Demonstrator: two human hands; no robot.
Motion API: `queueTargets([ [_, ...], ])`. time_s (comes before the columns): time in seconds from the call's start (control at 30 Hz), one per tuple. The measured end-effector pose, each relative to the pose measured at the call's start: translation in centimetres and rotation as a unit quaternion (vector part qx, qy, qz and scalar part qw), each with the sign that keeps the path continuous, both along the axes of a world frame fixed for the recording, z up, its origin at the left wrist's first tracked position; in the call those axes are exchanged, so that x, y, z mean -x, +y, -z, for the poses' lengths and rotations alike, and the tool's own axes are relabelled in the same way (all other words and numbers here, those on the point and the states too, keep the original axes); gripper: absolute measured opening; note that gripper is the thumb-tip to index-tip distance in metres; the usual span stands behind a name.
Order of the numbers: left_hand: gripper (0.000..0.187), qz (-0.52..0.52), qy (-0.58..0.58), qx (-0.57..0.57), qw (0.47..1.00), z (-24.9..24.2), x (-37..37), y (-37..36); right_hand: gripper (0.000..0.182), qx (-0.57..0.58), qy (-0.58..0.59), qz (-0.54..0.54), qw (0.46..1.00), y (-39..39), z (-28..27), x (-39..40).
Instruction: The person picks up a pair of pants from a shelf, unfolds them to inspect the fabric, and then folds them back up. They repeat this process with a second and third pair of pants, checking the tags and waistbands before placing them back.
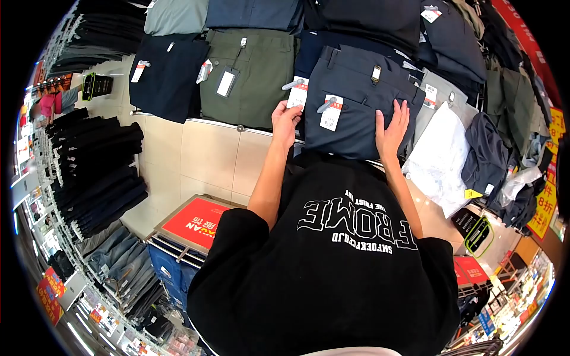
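Folded dark navy trousers lie at the front of the display, with belt loops and a small metal-look clip at the waistband. My left hand is at their left edge, its fingers pinching the lower end of a red-and-white price tag. A second price tag with a grey security pin lies on the front of the trousers. My right hand rests flat on their right side, fingers stretched out. Left of my left hand are folded olive-green trousers with a dark hanging label.
More folded trousers are stacked behind. A white plastic bag and dark bundled clothing lie to the right. Clothes racks line the left, with a red sign nearer me. A shopping basket stands at lower right.
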State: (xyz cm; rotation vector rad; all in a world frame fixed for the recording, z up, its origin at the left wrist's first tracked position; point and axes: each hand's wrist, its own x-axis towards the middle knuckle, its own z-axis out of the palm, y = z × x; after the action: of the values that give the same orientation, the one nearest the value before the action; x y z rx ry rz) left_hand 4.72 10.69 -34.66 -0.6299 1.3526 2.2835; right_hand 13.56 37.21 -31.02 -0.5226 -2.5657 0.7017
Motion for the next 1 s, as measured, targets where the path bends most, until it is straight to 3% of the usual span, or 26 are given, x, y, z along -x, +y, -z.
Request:
queueTargets([
  [0.43, 0.017, 0.024, 0.007, 0.049, 0.998, -0.2, 0.0, -0.1, 0.055, -0.002, 0.004, 0.003, 1.0, -0.1, 0.1, 0.0],
  [0.5, 0.018, 0.021, 0.008, 0.097, 0.995, 0.1, 0.0, 0.1, 0.055, -0.006, 0.006, 0.009, 1.0, -0.1, -0.1, 0.1],
  [0.57, 0.033, -0.019, 0.04, 0.182, 0.982, 0.5, -0.5, 0.5, 0.055, -0.005, 0.005, 0.005, 1.0, -0.1, -0.1, 0.0],
  [0.63, 0.039, -0.081, 0.156, 0.388, 0.905, 0.7, -1.1, 1.2, 0.054, -0.005, 0.01, 0.004, 1.0, -0.2, -0.3, 0.0],
  [0.67, 0.04, -0.074, 0.206, 0.431, 0.876, -0.8, -1.1, 1.3, 0.054, -0.003, 0.01, 0.003, 1.0, -0.2, -0.3, -0.1],
  [0.87, 0.034, -0.018, 0.351, 0.408, 0.843, -7.5, -0.6, 4.8, 0.055, -0.004, 0.006, 0.013, 1.0, -0.2, -0.9, -0.2],
  [1.0, 0.043, 0.052, 0.505, 0.47, 0.722, -9.5, -0.4, 8.0, 0.055, 0.002, 0.002, 0.015, 1.0, -0.2, -1.1, -0.3],
])
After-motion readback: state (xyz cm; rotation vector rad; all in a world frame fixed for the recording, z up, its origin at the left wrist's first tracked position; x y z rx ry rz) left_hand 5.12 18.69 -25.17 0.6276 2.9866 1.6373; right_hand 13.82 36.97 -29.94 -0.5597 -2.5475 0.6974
